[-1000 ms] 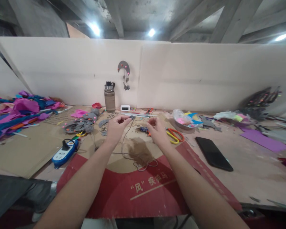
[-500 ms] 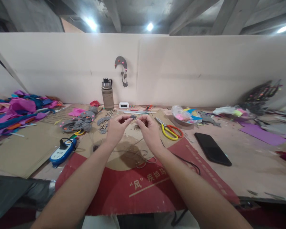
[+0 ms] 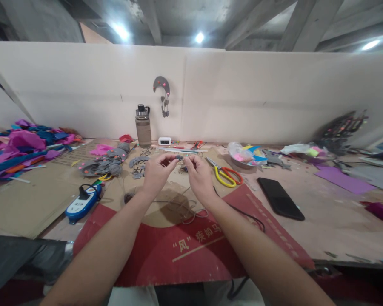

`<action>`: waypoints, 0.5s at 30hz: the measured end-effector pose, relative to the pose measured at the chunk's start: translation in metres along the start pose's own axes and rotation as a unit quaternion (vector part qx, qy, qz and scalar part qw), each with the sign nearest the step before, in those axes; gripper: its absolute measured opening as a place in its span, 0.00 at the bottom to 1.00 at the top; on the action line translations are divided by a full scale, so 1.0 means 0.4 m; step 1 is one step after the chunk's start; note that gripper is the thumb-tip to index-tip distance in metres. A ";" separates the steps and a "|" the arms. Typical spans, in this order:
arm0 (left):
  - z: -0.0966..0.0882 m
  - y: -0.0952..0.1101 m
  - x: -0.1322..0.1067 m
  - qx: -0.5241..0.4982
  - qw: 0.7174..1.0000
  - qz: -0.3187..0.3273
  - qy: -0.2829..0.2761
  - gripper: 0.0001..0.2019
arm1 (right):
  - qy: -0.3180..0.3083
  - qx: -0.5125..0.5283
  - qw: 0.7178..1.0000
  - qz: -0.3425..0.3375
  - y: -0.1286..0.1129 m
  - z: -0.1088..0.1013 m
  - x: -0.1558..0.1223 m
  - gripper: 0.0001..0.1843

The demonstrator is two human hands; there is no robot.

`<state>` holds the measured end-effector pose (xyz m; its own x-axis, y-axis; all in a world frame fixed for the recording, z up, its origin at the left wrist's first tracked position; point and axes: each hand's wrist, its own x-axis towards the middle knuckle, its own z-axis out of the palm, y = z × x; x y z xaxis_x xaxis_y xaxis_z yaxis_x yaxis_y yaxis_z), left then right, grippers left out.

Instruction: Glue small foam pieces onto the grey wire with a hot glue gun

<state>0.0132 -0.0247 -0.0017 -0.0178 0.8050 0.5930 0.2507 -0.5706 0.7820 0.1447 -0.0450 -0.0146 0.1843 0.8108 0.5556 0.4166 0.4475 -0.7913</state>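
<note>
My left hand [image 3: 159, 173] pinches a small grey piece [image 3: 179, 157], felt-like, between thumb and fingertips. From the other side my right hand [image 3: 198, 174] is closed, its thumb and forefinger pressed at the piece's right end. The fingers cover most of the piece, so its shape is hard to tell. Below the hands, thin cord [image 3: 194, 212] lies in loose loops on the cardboard sheet [image 3: 210, 259]. Grey felt cut-outs [image 3: 138, 161] rest just left of my left hand. Scissors [image 3: 225, 174] with yellow and orange handles lie open to the right of my right hand.
Toward the back stand a water bottle [image 3: 143, 129] and a small white clock [image 3: 165, 141]. A power strip [image 3: 83, 204] and colourful fabric scraps [image 3: 28, 144] lie left; a black phone [image 3: 280, 199] and a dish of scraps [image 3: 245, 155] are right. A felt moon ornament [image 3: 161, 85] hangs on the partition.
The view has shifted slightly, so the right-hand objects appear a little further left. Both hands keep nearly the same place, and the right fingertips show slightly closer to the grey piece.
</note>
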 end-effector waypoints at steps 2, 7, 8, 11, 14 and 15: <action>0.000 0.000 -0.001 0.011 1.000 0.008 -0.003 0.06 | 0.001 -0.007 1.000 0.001 -0.002 0.000 -0.002 0.17; 0.000 0.000 -0.003 0.012 1.000 0.003 0.001 0.05 | 0.003 -0.011 1.000 0.005 -0.005 0.001 -0.003 0.18; 0.000 0.000 -0.003 0.012 1.000 0.003 0.003 0.05 | 0.004 -0.008 1.000 0.005 -0.006 0.002 -0.003 0.19; -0.002 -0.002 -0.004 0.031 0.999 0.018 -0.003 0.05 | 0.003 -0.004 1.000 0.005 -0.008 0.004 -0.004 0.19; -0.004 -0.008 -0.004 0.059 0.997 0.043 -0.016 0.05 | 0.005 0.002 1.000 0.007 -0.014 0.004 -0.004 0.19; -0.004 -0.011 -0.004 0.069 0.996 0.052 -0.023 0.05 | 0.007 0.006 1.000 0.008 -0.016 0.003 -0.005 0.19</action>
<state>0.0105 -0.0237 -0.0058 0.0580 0.7516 0.6571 0.3805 -0.6252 0.6815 0.1407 -0.0488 -0.0110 0.2043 0.8125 0.5460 0.4030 0.4385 -0.8033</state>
